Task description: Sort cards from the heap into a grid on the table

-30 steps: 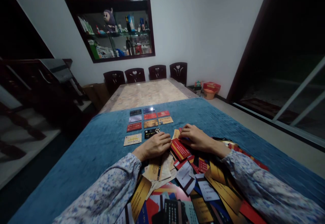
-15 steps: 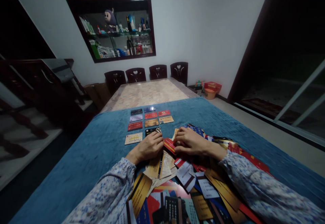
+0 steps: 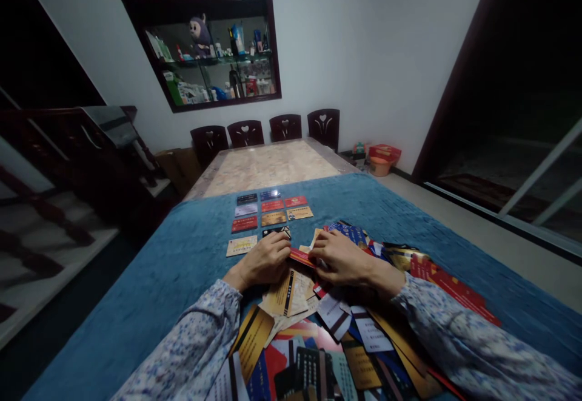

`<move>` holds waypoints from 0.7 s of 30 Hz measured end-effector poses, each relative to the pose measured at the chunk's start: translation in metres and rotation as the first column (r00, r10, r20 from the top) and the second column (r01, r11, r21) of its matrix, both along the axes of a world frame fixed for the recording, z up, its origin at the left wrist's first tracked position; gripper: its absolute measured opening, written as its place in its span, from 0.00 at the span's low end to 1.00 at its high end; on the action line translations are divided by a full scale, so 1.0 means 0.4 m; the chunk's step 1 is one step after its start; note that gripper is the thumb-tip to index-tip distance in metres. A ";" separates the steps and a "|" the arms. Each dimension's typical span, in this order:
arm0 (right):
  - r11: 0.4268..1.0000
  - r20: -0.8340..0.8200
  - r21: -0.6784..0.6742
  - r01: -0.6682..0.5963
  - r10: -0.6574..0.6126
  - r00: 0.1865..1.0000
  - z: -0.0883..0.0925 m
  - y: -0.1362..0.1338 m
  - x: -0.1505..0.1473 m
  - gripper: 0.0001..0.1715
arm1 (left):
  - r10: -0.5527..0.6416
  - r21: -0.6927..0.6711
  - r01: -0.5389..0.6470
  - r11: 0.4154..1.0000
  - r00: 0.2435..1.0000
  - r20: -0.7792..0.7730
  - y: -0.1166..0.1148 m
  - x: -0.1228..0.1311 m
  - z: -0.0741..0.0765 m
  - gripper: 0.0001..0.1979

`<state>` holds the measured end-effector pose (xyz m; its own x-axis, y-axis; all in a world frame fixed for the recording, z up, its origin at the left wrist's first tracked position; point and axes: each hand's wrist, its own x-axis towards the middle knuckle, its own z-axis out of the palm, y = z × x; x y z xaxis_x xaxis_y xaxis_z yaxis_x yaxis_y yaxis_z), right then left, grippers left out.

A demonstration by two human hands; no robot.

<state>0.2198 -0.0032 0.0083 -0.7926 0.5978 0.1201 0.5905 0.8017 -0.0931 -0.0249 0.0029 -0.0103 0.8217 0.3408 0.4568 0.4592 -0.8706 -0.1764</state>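
Observation:
Between my two hands a red card (image 3: 302, 256) with a yellow stripe is held over the pile, tilted nearly edge-on. The curled fingers of my left hand (image 3: 268, 258) grip its left end. At its right end, the fingers of my right hand (image 3: 341, 258) are bent around it, and their tips are partly hidden. Below lies a loose heap of cards, with a gold card (image 3: 251, 340), a white card (image 3: 370, 329) and a beige card (image 3: 285, 295) on top. Just beyond my left hand a black card (image 3: 275, 231) lies flat, partly covered by my fingers.
Several cards lie in rows on the blue cloth (image 3: 182, 255), among them a cream card (image 3: 242, 245) and a dark red card (image 3: 244, 224). More red cards (image 3: 454, 286) spread beside my right forearm. Dark chairs (image 3: 285, 127) stand at the far end of the marble table (image 3: 273, 161).
The red card has tilted from showing its face to nearly edge-on. Both hands have stayed close to where they were. The view has shifted slightly.

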 end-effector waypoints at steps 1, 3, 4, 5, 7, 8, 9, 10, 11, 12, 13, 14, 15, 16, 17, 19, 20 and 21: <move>1.000 -0.014 -0.003 -0.004 0.004 1.000 -0.001 0.003 0.003 0.11 | -0.003 -0.028 0.004 1.000 1.000 0.026 0.001 -0.002 0.000 0.07; 1.000 -0.048 -0.009 -0.010 0.010 0.999 -0.002 0.009 0.007 0.13 | 0.003 -0.097 0.004 0.995 0.997 0.080 0.003 -0.005 0.000 0.08; 1.000 -0.065 -0.014 -0.015 0.014 0.998 -0.003 0.012 0.009 0.13 | 0.013 -0.133 0.001 0.991 0.994 0.108 0.003 -0.007 0.001 0.09; 1.000 -0.083 -0.020 -0.018 0.017 0.996 -0.005 0.016 0.011 0.13 | 0.026 -0.169 -0.004 0.986 0.991 0.132 0.003 -0.009 0.001 0.10; 0.999 -0.116 -0.033 -0.025 0.021 0.993 -0.011 0.022 0.014 0.13 | 0.056 -0.231 -0.017 0.973 0.985 0.164 0.004 -0.012 0.001 0.12; 0.999 -0.131 -0.036 -0.026 0.021 0.991 -0.014 0.025 0.014 0.12 | 0.071 -0.254 -0.025 0.967 0.982 0.174 0.004 -0.013 0.001 0.13; 0.999 -0.143 -0.038 -0.024 0.019 0.990 -0.019 0.028 0.015 0.12 | 0.084 -0.273 -0.033 0.961 0.981 0.178 0.004 -0.014 0.001 0.14; 0.999 -0.153 -0.035 -0.019 0.013 0.988 -0.023 0.030 0.015 0.11 | 0.096 -0.290 -0.041 0.956 0.979 0.179 0.004 -0.015 0.002 0.14; 1.000 -0.160 -0.028 -0.011 0.006 0.987 -0.027 0.033 0.015 0.10 | 0.108 -0.304 -0.050 0.951 0.978 0.178 0.003 -0.015 0.002 0.15; 1.000 -0.163 -0.019 -0.001 -0.002 0.987 -0.031 0.035 0.015 0.10 | 0.121 -0.317 -0.060 0.947 0.977 0.176 0.003 -0.015 0.001 0.15; 1.000 -0.164 -0.009 0.008 -0.010 0.986 -0.034 0.037 0.014 0.10 | 0.132 -0.328 -0.069 0.942 0.976 0.173 0.003 -0.015 0.001 0.15; 1.000 -0.163 0.003 0.016 -0.016 0.987 -0.037 0.039 0.014 0.10 | 0.141 -0.336 -0.077 0.939 0.975 0.170 0.003 -0.014 0.001 0.15; 1.000 -0.161 0.015 0.023 -0.021 0.987 -0.039 0.041 0.013 0.10 | 0.146 -0.342 -0.081 0.936 0.975 0.167 0.004 -0.014 0.000 0.16; 0.999 -0.162 0.026 0.032 -0.027 0.986 -0.041 0.042 0.013 0.11 | 0.148 -0.344 -0.084 0.935 0.975 0.165 0.004 -0.014 0.000 0.16; 0.999 -0.164 0.035 0.038 -0.032 0.986 -0.042 0.044 0.013 0.11 | 0.148 -0.344 -0.085 0.935 0.975 0.163 0.004 -0.013 0.000 0.16; 0.998 -0.173 0.046 0.047 -0.038 0.984 -0.046 0.047 0.014 0.11 | 0.151 -0.341 -0.088 0.936 0.975 0.161 0.004 -0.013 -0.001 0.17; 0.998 -0.180 0.048 0.049 -0.040 0.983 -0.049 0.048 0.015 0.12 | 0.154 -0.338 -0.092 0.937 0.975 0.161 0.004 -0.012 0.000 0.17; 0.998 -0.189 0.048 0.050 -0.040 0.981 -0.052 0.050 0.016 0.12 | 0.156 -0.335 -0.095 0.937 0.975 0.161 0.004 -0.012 0.000 0.17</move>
